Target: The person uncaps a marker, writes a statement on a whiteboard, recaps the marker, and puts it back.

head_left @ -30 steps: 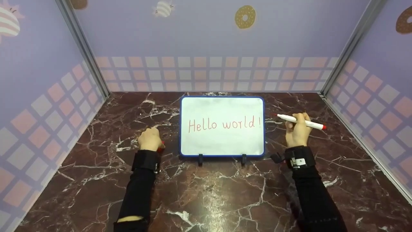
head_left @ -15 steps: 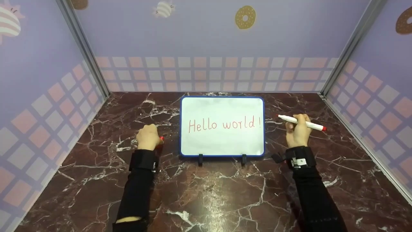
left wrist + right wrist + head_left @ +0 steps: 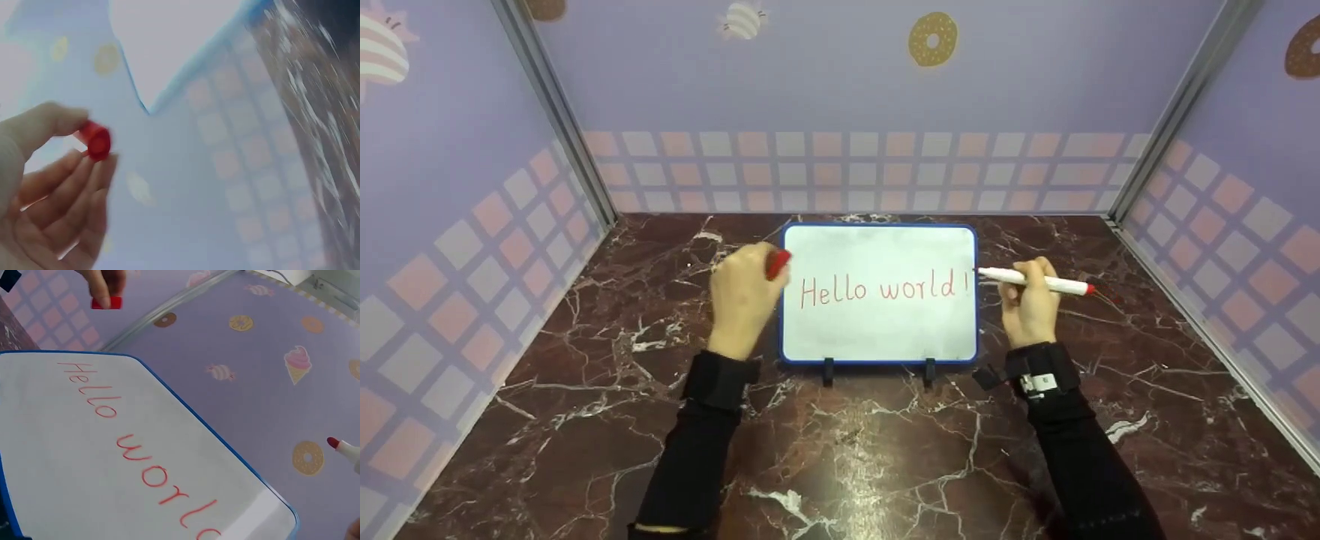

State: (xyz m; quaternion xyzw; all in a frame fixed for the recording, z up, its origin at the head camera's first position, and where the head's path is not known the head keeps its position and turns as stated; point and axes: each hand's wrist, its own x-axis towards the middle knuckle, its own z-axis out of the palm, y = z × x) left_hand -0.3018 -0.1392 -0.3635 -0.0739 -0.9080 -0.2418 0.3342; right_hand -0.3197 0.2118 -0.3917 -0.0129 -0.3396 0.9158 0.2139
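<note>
My left hand (image 3: 741, 300) is raised at the left edge of the whiteboard (image 3: 877, 330). Between thumb and fingertips it pinches a red marker cap (image 3: 97, 140), whose round open end shows in the left wrist view. Off the board's right edge, my right hand (image 3: 1030, 307) holds a white marker (image 3: 997, 275) with a red end. The marker's bare red tip points left and meets the board's edge in the head view; the right wrist view shows the tip (image 3: 333, 442) uncapped. "Hello world!" is written in red across the blue-framed board, which stands propped up.
Two small black feet (image 3: 828, 373) hold the board's lower edge. Beneath it is a dark red marbled table (image 3: 847, 465). Lilac walls (image 3: 825, 75) with checks and printed sweets enclose the back and both sides. Black straps circle both wrists.
My left hand has risen from low over the table and moved right and away to the board's left edge, carrying the cap. My right hand has shifted slightly left with the marker.
</note>
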